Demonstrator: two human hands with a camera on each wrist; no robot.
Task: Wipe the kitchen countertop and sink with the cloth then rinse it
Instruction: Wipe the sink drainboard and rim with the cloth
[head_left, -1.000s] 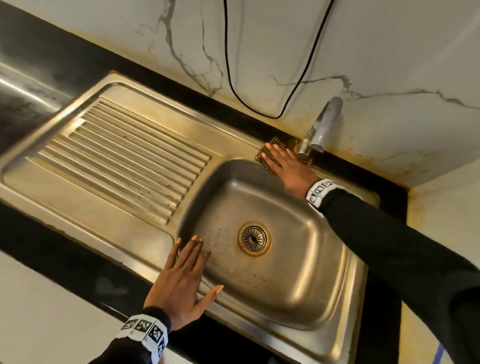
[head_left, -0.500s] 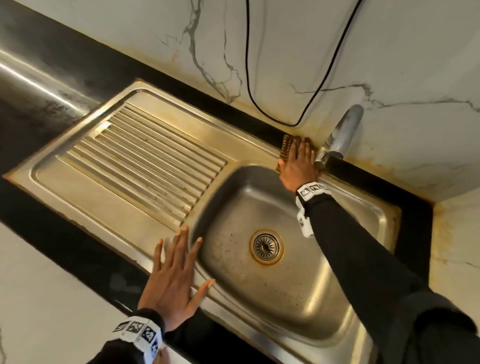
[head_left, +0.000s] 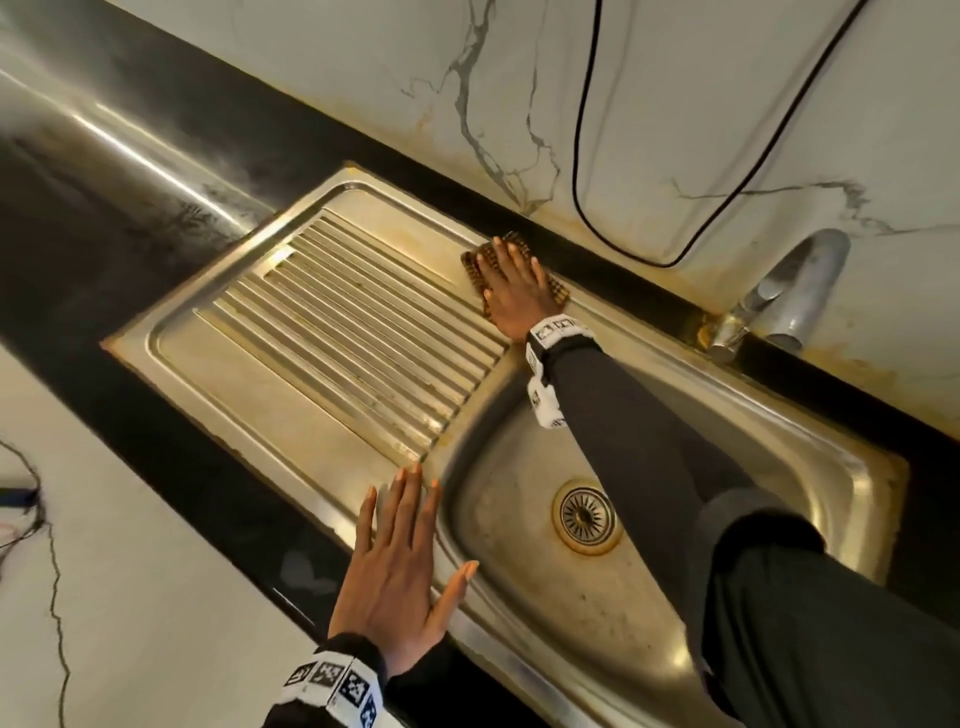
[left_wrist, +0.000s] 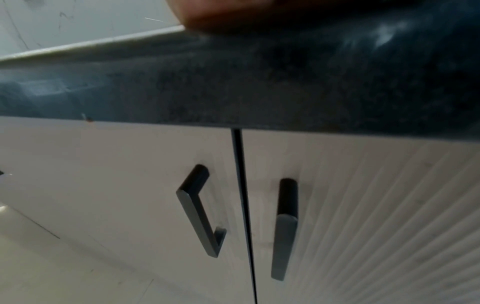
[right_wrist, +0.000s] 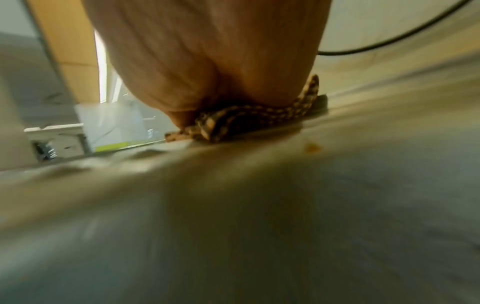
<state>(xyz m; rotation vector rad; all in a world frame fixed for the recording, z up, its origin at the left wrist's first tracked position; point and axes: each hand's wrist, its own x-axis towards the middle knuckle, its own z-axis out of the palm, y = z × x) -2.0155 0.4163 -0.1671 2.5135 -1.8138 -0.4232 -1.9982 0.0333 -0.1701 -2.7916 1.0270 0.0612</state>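
Observation:
A brown checked cloth (head_left: 475, 262) lies on the back rim of the steel sink (head_left: 363, 223), at the far right corner of the ribbed drainboard (head_left: 353, 332). My right hand (head_left: 511, 288) lies flat on the cloth with straight fingers pressing it down. The right wrist view shows the palm (right_wrist: 207, 61) on top of the bunched cloth (right_wrist: 249, 117). My left hand (head_left: 397, 571) rests flat and spread on the sink's front rim, left of the basin (head_left: 519, 566). The left wrist view shows only the black countertop edge (left_wrist: 233, 92).
The tap (head_left: 779, 291) stands at the back right. A black cable (head_left: 582, 156) hangs on the marble wall. The drain (head_left: 587, 517) sits in the stained basin. Black countertop (head_left: 104, 208) stretches left. Cabinet doors with dark handles (left_wrist: 200, 209) are below the counter.
My right hand has slid the cloth leftward along the back rim, from beside the tap to the drainboard's corner. The left hand stayed on the front rim.

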